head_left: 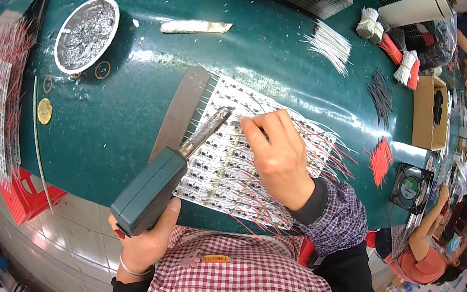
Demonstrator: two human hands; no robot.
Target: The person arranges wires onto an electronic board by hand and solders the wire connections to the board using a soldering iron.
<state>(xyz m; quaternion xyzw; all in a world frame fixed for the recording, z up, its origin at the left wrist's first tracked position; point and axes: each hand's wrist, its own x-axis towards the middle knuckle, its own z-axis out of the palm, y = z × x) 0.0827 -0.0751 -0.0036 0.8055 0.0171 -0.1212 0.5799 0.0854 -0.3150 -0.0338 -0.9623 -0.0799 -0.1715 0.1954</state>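
My left hand [148, 242] is wrapped round the handle of a dark green soldering gun [148, 192]. Its grey metal tip slants up over a white circuit board panel [206, 163] lined with rows of small components. My right hand [281, 153] is over the panel, thumb and forefinger pinched close to the soldering tip. What the pinch holds is too small to make out. Many thin white, red and dark wires [331, 146] fan out from the panel toward the right. A flat brown strip [181, 107] lies along the panel's left side.
On the green table [106, 138] stand a bowl of silvery residue [86, 37] and a small fan [412, 188]. White [330, 46], black [380, 96] and red wire bundles [380, 162] lie right, near a cardboard box [430, 113]. Wired panels [1, 109] are stacked left. Co-workers [435, 239] sit right.
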